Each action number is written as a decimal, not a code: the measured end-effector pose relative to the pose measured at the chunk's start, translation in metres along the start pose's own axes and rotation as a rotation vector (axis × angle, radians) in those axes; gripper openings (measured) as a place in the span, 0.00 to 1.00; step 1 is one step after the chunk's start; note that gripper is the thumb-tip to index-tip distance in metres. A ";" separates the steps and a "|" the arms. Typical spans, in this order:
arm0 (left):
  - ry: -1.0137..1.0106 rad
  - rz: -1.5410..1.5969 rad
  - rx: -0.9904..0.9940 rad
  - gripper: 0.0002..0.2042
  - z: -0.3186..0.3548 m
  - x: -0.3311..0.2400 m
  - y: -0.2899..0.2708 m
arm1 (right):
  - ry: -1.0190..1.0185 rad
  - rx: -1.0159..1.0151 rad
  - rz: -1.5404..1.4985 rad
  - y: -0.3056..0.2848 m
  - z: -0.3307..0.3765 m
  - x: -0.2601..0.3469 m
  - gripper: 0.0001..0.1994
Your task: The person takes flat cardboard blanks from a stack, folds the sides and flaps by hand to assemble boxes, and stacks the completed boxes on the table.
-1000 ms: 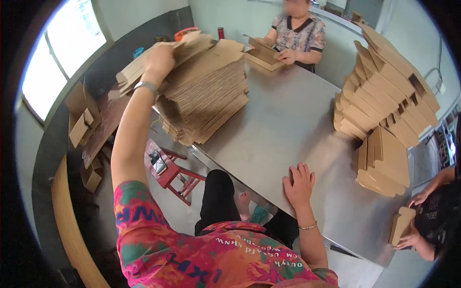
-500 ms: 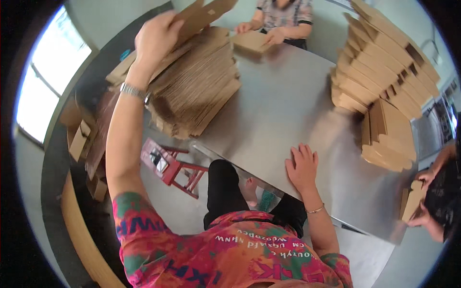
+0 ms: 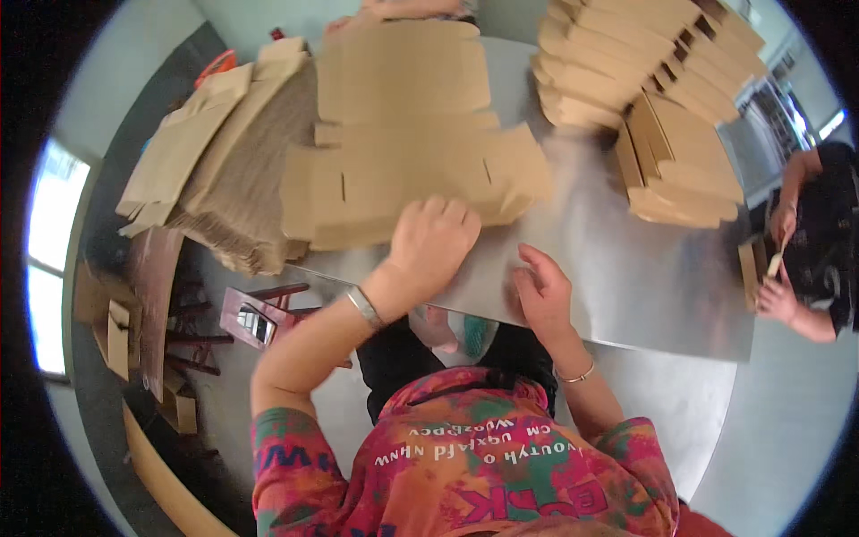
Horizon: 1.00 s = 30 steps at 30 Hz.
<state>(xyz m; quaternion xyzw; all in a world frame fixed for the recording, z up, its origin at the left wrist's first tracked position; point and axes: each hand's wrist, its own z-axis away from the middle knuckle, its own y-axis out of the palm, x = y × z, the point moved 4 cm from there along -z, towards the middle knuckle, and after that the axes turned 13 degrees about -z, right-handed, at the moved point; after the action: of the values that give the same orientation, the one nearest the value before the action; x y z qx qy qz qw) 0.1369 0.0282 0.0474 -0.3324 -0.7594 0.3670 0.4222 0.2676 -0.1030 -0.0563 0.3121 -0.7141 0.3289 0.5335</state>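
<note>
Clamped on the near edge of an unfolded cardboard box blank (image 3: 403, 166), the left hand (image 3: 434, 240) shows in the head view with its fingers curled down over the board (its thumb is hidden). Its wrist wears a silver watch (image 3: 363, 307). The right hand (image 3: 544, 291) hovers or rests by the near edge of the steel table (image 3: 626, 295), thumb and fingers apart, just right of the blank; whether it touches the metal I cannot tell. A thin bracelet (image 3: 577, 374) circles that wrist.

The blank lies spread above the table in the upper middle, two dark slits in its nearer panel, its left side overlapping a tall stack of flat blanks (image 3: 250, 179). At the upper right stands a leaning stack of folded boxes (image 3: 617, 63), with a smaller pile of boxes (image 3: 684, 166) just in front. A co-worker in black (image 3: 814, 233) holds a small cardboard piece (image 3: 774, 264) at the right; another person's forearm (image 3: 412, 9) crosses the top. Below the flat stack, a phone (image 3: 257, 322) lies on a reddish stool (image 3: 231, 309).
</note>
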 end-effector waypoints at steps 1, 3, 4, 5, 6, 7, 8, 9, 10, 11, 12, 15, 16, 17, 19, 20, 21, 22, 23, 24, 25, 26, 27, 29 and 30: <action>-0.022 0.114 0.046 0.04 0.013 -0.018 0.020 | -0.085 -0.047 0.052 -0.007 0.009 0.006 0.18; -0.064 0.235 0.059 0.04 0.037 -0.052 0.047 | -0.144 -0.097 0.128 -0.022 0.026 0.015 0.17; -0.123 0.325 0.066 0.05 0.048 -0.064 0.058 | -0.173 -0.115 0.205 -0.028 0.033 0.017 0.17; -0.112 0.351 0.074 0.05 0.050 -0.070 0.057 | -0.203 -0.137 0.282 -0.032 0.038 0.017 0.17; -0.158 0.385 0.054 0.04 0.053 -0.070 0.054 | -0.182 -0.140 0.297 -0.035 0.042 0.013 0.17; -0.207 0.416 0.035 0.04 0.056 -0.069 0.051 | -0.147 -0.136 0.260 -0.036 0.044 0.006 0.17; -0.209 0.432 0.046 0.04 0.059 -0.068 0.051 | -0.117 -0.127 0.221 -0.035 0.044 0.002 0.17; -0.169 0.480 0.046 0.04 0.061 -0.067 0.050 | -0.102 -0.122 0.229 -0.032 0.044 -0.001 0.17; -0.130 0.526 0.045 0.04 0.062 -0.068 0.050 | -0.066 -0.118 0.157 -0.029 0.042 -0.003 0.17; -0.135 0.530 0.052 0.04 0.065 -0.068 0.048 | -0.037 -0.114 0.078 -0.024 0.041 -0.003 0.17; -0.119 0.563 0.036 0.03 0.066 -0.070 0.045 | -0.031 -0.109 0.078 -0.018 0.038 0.000 0.17; -0.101 0.581 0.038 0.03 0.068 -0.072 0.046 | -0.245 -0.103 0.212 -0.004 0.033 0.013 0.15; -0.092 0.565 0.048 0.04 0.068 -0.071 0.047 | -0.269 -0.076 0.376 0.000 0.032 0.014 0.13; -0.105 0.559 0.059 0.04 0.068 -0.069 0.047 | -0.292 -0.042 0.535 0.006 0.033 0.014 0.12; -0.063 0.591 -0.011 0.06 0.068 -0.064 0.039 | -0.269 -0.022 0.604 0.010 0.033 0.019 0.11; -0.100 0.669 -0.146 0.08 0.067 -0.060 0.028 | -0.247 -0.020 0.688 0.009 0.031 0.020 0.10; -0.139 0.737 -0.279 0.10 0.072 -0.056 0.017 | -0.228 -0.013 0.704 0.007 0.031 0.020 0.11; -0.179 0.756 -0.300 0.12 0.086 -0.052 0.014 | -0.187 -0.044 0.651 0.005 0.032 0.016 0.12; -0.196 0.738 -0.286 0.12 0.101 -0.050 0.014 | -0.147 -0.074 0.598 0.004 0.035 0.016 0.13; -0.306 0.746 -0.343 0.13 0.117 -0.044 0.019 | -0.069 -0.099 0.544 0.002 0.037 0.016 0.15; -0.415 0.752 -0.403 0.14 0.134 -0.039 0.022 | -0.070 -0.083 0.537 0.005 0.038 0.017 0.15; -0.607 0.770 -0.434 0.13 0.147 -0.032 0.021 | -0.061 -0.127 0.432 0.005 0.039 0.017 0.16; -0.794 0.750 -0.384 0.10 0.166 -0.027 0.030 | -0.055 -0.170 0.328 0.006 0.039 0.018 0.16; -1.108 0.917 -0.306 0.06 0.191 -0.018 0.044 | -0.052 -0.167 0.258 0.007 0.039 0.019 0.14; -1.114 0.915 -0.310 0.06 0.191 -0.016 0.045 | -0.090 -0.114 0.304 0.005 0.039 0.016 0.13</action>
<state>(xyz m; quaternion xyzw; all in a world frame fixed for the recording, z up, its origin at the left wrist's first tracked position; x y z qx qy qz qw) -0.0165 -0.0142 -0.0678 -0.4360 -0.6899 0.5092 -0.2733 0.2378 -0.1327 -0.0498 0.1841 -0.7936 0.3506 0.4620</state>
